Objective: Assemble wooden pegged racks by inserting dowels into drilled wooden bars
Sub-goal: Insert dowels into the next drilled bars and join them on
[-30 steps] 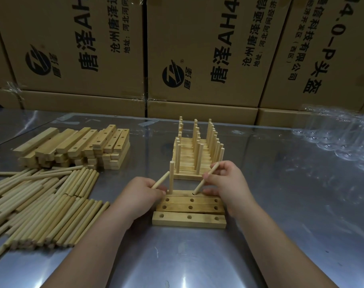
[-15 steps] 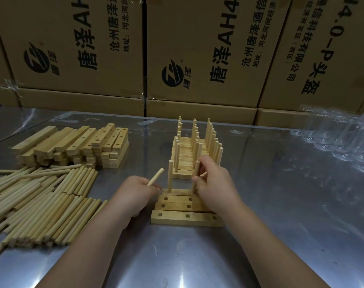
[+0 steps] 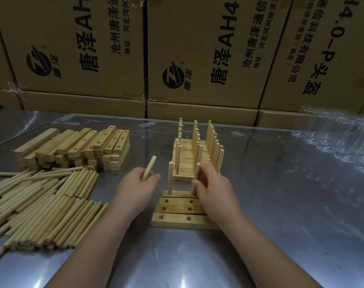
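On the tabletop [image 3: 280, 204], at left: loose dowels [image 3: 42, 204] heaped, spare bars [image 3: 77, 148] stacked behind. At centre: finished racks [image 3: 197, 150], then four drilled bars [image 3: 177, 220] side by side, nearest the body.

Right hand [image 3: 216, 190]: fingers [image 3: 206, 177] curled round a dowel [image 3: 198, 171], upright at the farthest bar, beside one standing dowel [image 3: 170, 177]. Left hand [image 3: 135, 188]: pinching a spare dowel [image 3: 149, 167], slanted, in the air.

Light, stiff, smooth wood; probably best pinched mid-shaft and pushed straight down. Slanted a second ago, upright now.
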